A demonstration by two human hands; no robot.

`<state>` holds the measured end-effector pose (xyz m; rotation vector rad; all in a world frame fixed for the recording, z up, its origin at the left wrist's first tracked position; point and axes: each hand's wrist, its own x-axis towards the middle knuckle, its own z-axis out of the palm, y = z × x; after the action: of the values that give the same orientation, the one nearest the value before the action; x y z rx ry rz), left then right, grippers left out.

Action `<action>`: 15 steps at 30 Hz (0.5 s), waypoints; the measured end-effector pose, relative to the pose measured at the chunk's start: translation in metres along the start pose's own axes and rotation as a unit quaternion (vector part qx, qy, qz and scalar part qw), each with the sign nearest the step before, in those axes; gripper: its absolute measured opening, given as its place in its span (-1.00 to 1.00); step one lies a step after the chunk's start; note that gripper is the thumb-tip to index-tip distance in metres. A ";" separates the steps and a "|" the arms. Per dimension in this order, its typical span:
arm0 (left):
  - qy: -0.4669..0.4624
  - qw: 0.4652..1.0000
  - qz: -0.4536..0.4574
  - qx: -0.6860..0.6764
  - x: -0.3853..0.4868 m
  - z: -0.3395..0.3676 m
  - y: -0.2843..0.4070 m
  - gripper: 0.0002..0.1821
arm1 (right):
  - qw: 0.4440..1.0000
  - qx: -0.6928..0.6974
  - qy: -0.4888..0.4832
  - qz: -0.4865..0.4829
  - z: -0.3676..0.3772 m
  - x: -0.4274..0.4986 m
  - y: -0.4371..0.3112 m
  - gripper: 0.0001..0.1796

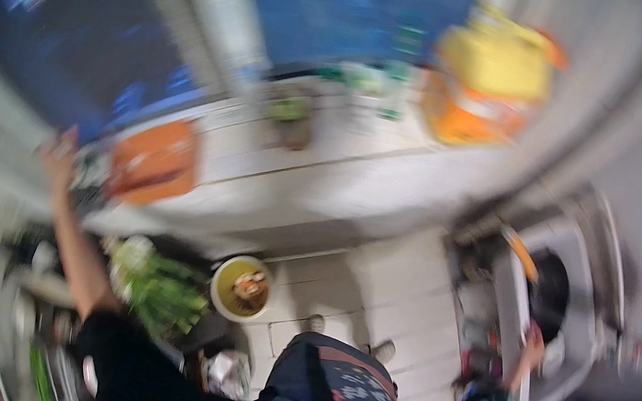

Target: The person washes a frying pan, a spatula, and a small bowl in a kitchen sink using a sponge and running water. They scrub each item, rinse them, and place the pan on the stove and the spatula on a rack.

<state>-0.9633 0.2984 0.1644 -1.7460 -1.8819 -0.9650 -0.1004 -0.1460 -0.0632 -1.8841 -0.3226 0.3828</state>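
My left hand (pixel 60 152) is stretched out at the far left, with its fingers apart, near the window sill's end. Just right of it lie a blurred pale object and an orange board or tray (pixel 157 161) with a dark, long item on it. At the right, my right hand (pixel 532 349) is at the near rim of a white sink or basin (pixel 518 297); blur hides whether its fingers grip anything. Inside the basin is a dark round pan (pixel 549 293), and an orange-handled utensil (pixel 521 254) lies across the rim.
Leafy green vegetables (pixel 157 284) lie below the sill, beside a round bucket (pixel 241 288) with scraps. A potted plant (pixel 290 116), a green-capped bottle (pixel 398 80) and yellow and orange packages (pixel 487 82) stand on the tiled sill (pixel 328 157).
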 end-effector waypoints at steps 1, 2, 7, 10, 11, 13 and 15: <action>0.024 0.997 0.056 0.049 -0.002 -0.009 0.024 -0.53 | 0.999 -0.023 0.016 -0.018 0.007 -0.011 -0.005 -0.66; 0.054 0.985 -0.038 -0.159 -0.015 -0.020 0.058 -0.60 | 0.998 -0.027 0.065 0.002 0.014 -0.020 -0.012 -0.67; 0.017 0.880 0.238 -0.412 -0.092 -0.029 0.256 -0.78 | 0.995 -0.010 0.078 -0.054 0.018 -0.047 -0.033 -0.79; -0.264 0.680 0.159 -0.665 -0.151 0.004 0.365 -0.88 | 0.989 0.017 0.143 -0.020 -0.004 -0.060 -0.032 -0.81; -0.352 0.687 0.174 -0.611 -0.166 0.015 0.406 -0.86 | 0.987 0.031 0.159 0.007 -0.016 -0.063 -0.029 -0.82; -0.422 0.695 0.254 -0.524 -0.201 0.033 0.484 -0.81 | 0.984 0.044 0.172 0.023 -0.047 -0.066 -0.016 -0.82; -0.434 0.666 0.332 -0.508 -0.236 0.051 0.564 -0.75 | 0.978 0.090 0.180 0.047 -0.077 -0.062 0.005 -0.81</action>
<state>-0.3708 0.1594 0.0872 -3.7050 -0.6311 -0.9797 -0.1245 -0.2384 -0.0365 -1.7527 0.0440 0.1227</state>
